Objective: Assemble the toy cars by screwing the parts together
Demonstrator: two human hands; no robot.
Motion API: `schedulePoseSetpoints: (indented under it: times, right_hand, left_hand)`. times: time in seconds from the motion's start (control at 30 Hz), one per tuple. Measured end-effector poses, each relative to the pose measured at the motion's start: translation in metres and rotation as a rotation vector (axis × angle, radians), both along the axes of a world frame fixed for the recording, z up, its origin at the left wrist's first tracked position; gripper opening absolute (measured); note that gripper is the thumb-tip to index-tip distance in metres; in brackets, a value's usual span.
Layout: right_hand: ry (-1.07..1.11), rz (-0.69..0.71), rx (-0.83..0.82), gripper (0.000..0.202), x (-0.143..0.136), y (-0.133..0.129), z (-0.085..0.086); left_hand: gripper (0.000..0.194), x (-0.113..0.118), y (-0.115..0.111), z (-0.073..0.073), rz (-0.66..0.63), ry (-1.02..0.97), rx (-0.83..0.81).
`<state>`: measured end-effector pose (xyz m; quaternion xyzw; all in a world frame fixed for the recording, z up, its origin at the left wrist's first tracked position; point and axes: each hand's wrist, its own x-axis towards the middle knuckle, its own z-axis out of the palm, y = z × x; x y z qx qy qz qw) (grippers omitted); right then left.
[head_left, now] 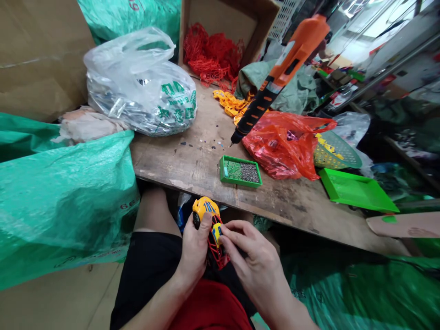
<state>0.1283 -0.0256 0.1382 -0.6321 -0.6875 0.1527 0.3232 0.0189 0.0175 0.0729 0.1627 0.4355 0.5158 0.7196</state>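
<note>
Left hand (193, 245) is curled around the side of a toy car (206, 207), thumb on top, while the right hand (256, 247) has thumb and forefinger nearly together, pinching at the edge of the small yellow-and-blue piece (216, 233) midway along it. Car sits between the two, just short of the bench (172, 160), long axis pointing out toward it, yellow end first and angled slightly left.
</note>
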Motion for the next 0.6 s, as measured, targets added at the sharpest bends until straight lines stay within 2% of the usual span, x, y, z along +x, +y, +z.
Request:
schedulePoseSetpoints:
  times: [0.13,0.23,0.27,0.33,0.47,0.53,0.6]
  right_hand:
    - [0.217,-0.050,-0.142,0.007,0.014,0.016,0.001]
    - [0.376,-0.095,-0.257,0.047,0.023,0.028,-0.004]
    - [0.435,-0.077,-0.311,0.059,0.026,0.032,-0.005]
    - [0.567,0.013,-0.435,0.070,0.029,0.039,-0.006]
    - [0.775,0.248,-0.644,0.066,0.030,0.050,-0.001]
    - [0.832,0.301,-0.681,0.061,0.028,0.053,0.001]
    - [0.864,0.293,-0.669,0.058,0.026,0.055,0.000]
  left_hand:
    - [0.058,0.000,0.000,0.006,-0.028,-0.051,-0.035]
    - [0.060,-0.001,-0.001,0.009,-0.042,-0.086,-0.067]
    - [0.060,-0.002,-0.001,0.009,-0.056,-0.102,-0.071]
    - [0.059,-0.004,-0.003,0.009,-0.091,-0.138,-0.071]
    - [0.064,-0.009,-0.005,0.012,-0.124,-0.184,-0.095]
    - [0.066,-0.012,-0.005,0.015,-0.129,-0.222,-0.103]
    - [0.067,-0.016,-0.004,0.018,-0.150,-0.281,-0.115]
